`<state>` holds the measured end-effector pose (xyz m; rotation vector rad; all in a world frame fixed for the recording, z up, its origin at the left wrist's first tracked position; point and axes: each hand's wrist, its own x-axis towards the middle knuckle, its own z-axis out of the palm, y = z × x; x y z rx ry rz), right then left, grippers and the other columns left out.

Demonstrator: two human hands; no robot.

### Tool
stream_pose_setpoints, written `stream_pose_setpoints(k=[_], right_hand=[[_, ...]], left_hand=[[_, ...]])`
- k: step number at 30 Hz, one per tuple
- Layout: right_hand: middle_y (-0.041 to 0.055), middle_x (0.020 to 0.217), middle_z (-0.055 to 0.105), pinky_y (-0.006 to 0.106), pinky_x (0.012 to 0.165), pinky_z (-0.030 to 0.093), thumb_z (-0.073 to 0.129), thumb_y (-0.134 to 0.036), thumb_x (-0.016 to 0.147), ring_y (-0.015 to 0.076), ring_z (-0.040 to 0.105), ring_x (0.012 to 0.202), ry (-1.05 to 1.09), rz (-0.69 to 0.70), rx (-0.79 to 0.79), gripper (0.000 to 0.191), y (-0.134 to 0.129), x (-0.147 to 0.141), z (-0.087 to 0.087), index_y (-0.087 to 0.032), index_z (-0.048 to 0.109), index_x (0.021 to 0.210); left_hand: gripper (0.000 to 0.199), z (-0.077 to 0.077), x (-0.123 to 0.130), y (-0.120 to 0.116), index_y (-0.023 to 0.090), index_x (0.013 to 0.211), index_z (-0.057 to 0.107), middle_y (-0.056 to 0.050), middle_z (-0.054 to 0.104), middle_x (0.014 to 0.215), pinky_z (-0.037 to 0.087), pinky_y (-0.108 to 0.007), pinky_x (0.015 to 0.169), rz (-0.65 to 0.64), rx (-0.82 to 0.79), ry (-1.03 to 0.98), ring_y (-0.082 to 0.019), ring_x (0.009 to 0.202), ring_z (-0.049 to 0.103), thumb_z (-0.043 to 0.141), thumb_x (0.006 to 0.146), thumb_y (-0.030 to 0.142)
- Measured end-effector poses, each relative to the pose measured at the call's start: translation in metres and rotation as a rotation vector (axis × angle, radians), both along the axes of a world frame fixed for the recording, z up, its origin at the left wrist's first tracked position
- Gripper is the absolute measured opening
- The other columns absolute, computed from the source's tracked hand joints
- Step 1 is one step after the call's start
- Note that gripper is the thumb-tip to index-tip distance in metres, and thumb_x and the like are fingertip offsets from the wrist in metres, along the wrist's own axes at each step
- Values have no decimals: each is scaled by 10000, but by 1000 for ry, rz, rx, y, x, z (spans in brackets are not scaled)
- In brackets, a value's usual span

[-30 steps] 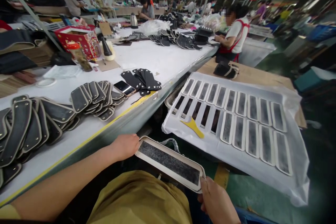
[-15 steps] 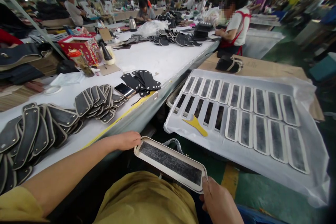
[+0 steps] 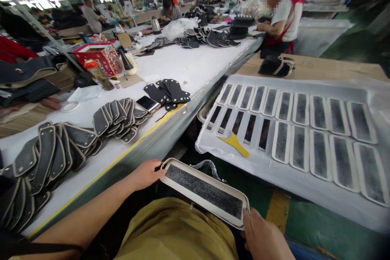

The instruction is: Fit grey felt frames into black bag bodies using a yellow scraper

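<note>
In front of my body I hold a handbag point(image 3: 204, 193) with its long cream-rimmed, dark grey panel facing up. A wrapped handle point(image 3: 210, 166) with metal fittings curves out on its far side. My left hand point(image 3: 148, 175) is closed on the left end, thumb over the rim. At the right end, my right hand point(image 3: 260, 231) pinches the corner of the rim. To the right, a white-covered board point(image 3: 210, 146) carries two rows of similar cream-framed dark panels point(image 3: 319, 152), with several dark open slots. A yellow flat tool point(image 3: 234, 144) lies at its near left.
On the white table point(image 3: 134, 83) at left are overlapping dark straps point(image 3: 57, 154), a phone point(image 3: 148, 104) and black cut pieces point(image 3: 170, 92). A red box point(image 3: 100, 59) stands farther back. A co-worker point(image 3: 283, 16) sits beyond the board, near a black bag point(image 3: 276, 66).
The view has shifted slightly, so the table and board appear moved to the right. My left thumb now lies farther over the bag's rim. Both hands keep their hold.
</note>
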<state>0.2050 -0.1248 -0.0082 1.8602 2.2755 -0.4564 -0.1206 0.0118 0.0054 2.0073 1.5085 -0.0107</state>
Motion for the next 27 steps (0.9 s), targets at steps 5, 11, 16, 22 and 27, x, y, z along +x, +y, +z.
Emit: stream_pose_setpoints(k=[5,11,16,22,27], right_hand=[[109,792,632,228,556,494,375,54,707,152,616,582,111,-12,53,375,-1,7,-10,-110,640,914],[108,774,637,244,565,509,345,65,710,165,637,609,137,-72,-5,379,1,5,-7,-112,624,897],[80,720,636,214,514,485,363,32,730,148,617,548,170,-21,108,340,3,6,-6,-136,625,868],[82,735,635,206,503,480,402,36,676,144,599,530,153,75,190,389,1,12,-11,-139,636,933],[104,784,645,233,542,507,410,47,618,168,609,582,108,152,278,459,-4,18,-25,-120,631,985]], left_hand=[[354,-1,1,-4,182,599,415,-8,482,678,320,-264,647,-4,54,-32,-148,674,495,291,883,355],[292,-3,9,-11,189,596,382,-20,475,665,292,-284,632,23,98,115,-154,644,491,310,863,285],[314,-2,6,-10,184,594,398,-19,485,667,302,-280,636,29,80,60,-154,651,489,317,872,304],[323,-4,-10,-6,172,612,451,5,498,674,332,-248,633,-21,-20,-144,-135,670,491,358,875,333],[325,-3,-15,-3,157,673,561,-16,560,753,377,-246,704,-48,-76,-240,-147,741,518,361,875,315]])
